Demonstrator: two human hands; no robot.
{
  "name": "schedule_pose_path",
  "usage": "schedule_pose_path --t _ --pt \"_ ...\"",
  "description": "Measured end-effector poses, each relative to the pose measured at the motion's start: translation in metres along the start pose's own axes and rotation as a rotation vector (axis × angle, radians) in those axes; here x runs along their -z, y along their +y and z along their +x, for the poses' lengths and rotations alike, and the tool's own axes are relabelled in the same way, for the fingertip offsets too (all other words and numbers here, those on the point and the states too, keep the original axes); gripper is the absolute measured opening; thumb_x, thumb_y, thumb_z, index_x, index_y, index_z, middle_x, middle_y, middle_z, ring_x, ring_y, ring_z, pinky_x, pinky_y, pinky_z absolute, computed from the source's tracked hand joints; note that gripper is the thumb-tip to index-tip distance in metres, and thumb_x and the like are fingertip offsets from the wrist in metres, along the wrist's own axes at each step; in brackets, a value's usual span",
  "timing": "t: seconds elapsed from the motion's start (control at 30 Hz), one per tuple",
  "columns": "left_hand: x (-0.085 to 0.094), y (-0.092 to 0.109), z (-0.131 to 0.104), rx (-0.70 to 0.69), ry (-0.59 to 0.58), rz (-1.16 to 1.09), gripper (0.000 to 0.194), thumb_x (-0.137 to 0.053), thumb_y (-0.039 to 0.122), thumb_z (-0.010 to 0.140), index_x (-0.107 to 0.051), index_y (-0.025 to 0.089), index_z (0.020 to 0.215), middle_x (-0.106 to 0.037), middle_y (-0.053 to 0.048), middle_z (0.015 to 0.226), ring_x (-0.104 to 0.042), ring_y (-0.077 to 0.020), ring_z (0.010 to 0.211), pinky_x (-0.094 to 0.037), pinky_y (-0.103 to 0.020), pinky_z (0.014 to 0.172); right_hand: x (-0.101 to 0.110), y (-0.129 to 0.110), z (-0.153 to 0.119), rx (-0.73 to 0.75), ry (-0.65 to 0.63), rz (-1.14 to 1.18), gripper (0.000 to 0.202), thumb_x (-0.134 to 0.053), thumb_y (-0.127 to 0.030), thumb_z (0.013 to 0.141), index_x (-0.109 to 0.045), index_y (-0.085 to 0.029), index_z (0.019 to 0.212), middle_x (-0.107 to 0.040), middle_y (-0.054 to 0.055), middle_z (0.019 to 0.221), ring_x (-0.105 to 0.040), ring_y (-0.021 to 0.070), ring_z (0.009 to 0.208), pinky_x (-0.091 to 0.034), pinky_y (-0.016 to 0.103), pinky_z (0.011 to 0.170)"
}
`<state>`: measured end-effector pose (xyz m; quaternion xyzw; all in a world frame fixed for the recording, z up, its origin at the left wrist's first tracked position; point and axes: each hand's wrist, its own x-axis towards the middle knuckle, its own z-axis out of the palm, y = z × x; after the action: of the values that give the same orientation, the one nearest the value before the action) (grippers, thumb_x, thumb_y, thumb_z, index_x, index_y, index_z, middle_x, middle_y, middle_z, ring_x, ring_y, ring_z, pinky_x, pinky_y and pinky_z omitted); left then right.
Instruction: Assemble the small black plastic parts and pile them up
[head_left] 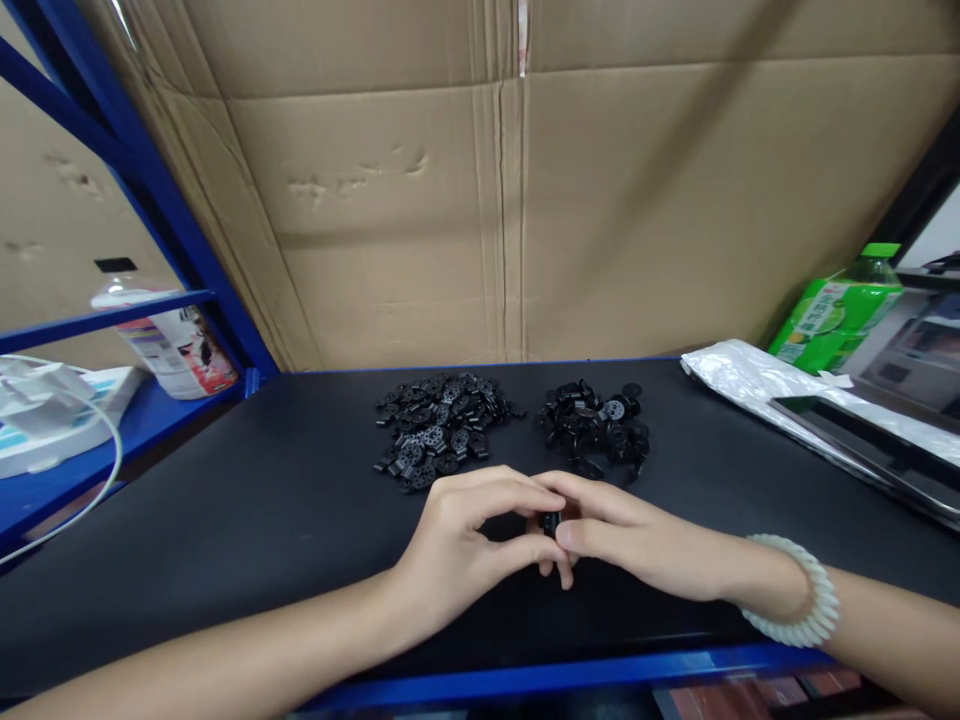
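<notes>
My left hand (480, 530) and my right hand (630, 525) meet near the front of the black table. Between their fingertips is a small black plastic part (551, 522), mostly covered by the fingers. Both hands are closed on it in a pinch. Just beyond my left hand lies a pile of small black round parts with holes (442, 425). A smaller pile of black parts (592, 425) sits beyond my right hand, with some round discs among them.
A silvery bag (735, 375) and a black frame-like piece (862, 440) lie at the right, near a green bottle (832, 315). At the left are a blue shelf frame (142, 180), another bottle (165, 340) and a white power strip (60, 430) with a cable. Cardboard (390, 200) stands behind the table (247, 500).
</notes>
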<state>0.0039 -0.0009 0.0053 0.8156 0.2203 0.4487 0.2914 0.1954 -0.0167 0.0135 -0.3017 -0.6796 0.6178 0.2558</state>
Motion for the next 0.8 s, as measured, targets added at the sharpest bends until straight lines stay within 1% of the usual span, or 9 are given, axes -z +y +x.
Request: schedule_pose_path --t 0.13,0.2,0.33,0.47,0.67,0.8 --pt "-0.0013 0.0016 -0.0003 -0.027 0.003 -0.003 0.026 -0.082 0.016 0.066 -0.075 0.017 0.091 -0.075 -0.008 0.084 -0.069 -0.0176 0.07 -0.057 -0.026 0.067 -0.001 -0.0046 -0.0023 -0.05 -0.023 -0.004 0.013 -0.041 -0.027 0.091 -0.047 -0.018 0.098 -0.054 0.002 0.087 -0.054 0.0134 0.078 -0.046 0.032 0.081" --pt "-0.0019 0.0027 -0.001 -0.023 0.005 -0.007 0.024 -0.082 0.018 0.066 -0.076 0.018 0.089 -0.074 -0.007 0.082 -0.069 -0.0172 0.068 -0.057 -0.026 0.065 -0.0005 -0.0051 -0.0028 -0.042 -0.039 -0.043 0.013 -0.037 -0.023 0.091 -0.047 -0.018 0.097 -0.053 0.002 0.087 -0.054 0.0138 0.081 -0.045 0.032 0.084" --pt "-0.0036 0.0036 -0.0017 0.011 -0.024 -0.011 0.021 -0.081 0.016 0.068 -0.076 0.013 0.088 -0.072 -0.008 0.077 -0.066 -0.0157 0.063 -0.056 -0.025 0.062 0.0008 -0.005 -0.0029 -0.015 -0.062 -0.149 0.016 -0.034 -0.015 0.087 -0.049 -0.018 0.093 -0.052 0.002 0.086 -0.052 0.0147 0.084 -0.043 0.032 0.087" --pt "-0.0055 0.0041 0.0 0.055 -0.043 -0.023 0.02 -0.08 0.014 0.068 -0.076 0.011 0.087 -0.071 -0.009 0.075 -0.065 -0.016 0.065 -0.055 -0.024 0.061 0.0006 -0.0061 -0.002 -0.022 -0.074 -0.176 0.016 -0.035 -0.014 0.085 -0.049 -0.017 0.093 -0.051 0.002 0.084 -0.051 0.015 0.081 -0.044 0.031 0.084" --pt "-0.0064 0.0072 -0.0013 0.136 -0.051 -0.058 0.018 -0.077 0.013 0.067 -0.076 0.014 0.085 -0.07 -0.008 0.078 -0.066 -0.0165 0.068 -0.057 -0.024 0.061 0.0005 -0.0048 -0.0014 -0.011 -0.055 -0.224 0.012 -0.038 -0.018 0.086 -0.049 -0.019 0.091 -0.051 0.001 0.082 -0.05 0.0153 0.08 -0.045 0.03 0.08" --pt "-0.0064 0.0042 -0.0051 0.174 -0.052 -0.118 0.02 -0.076 0.012 0.067 -0.076 0.015 0.087 -0.069 -0.007 0.08 -0.067 -0.0155 0.066 -0.059 -0.024 0.06 0.0001 -0.0045 -0.0016 0.006 -0.065 -0.222 0.015 -0.037 -0.015 0.085 -0.049 -0.019 0.093 -0.05 0.002 0.084 -0.049 0.0153 0.08 -0.044 0.03 0.081"
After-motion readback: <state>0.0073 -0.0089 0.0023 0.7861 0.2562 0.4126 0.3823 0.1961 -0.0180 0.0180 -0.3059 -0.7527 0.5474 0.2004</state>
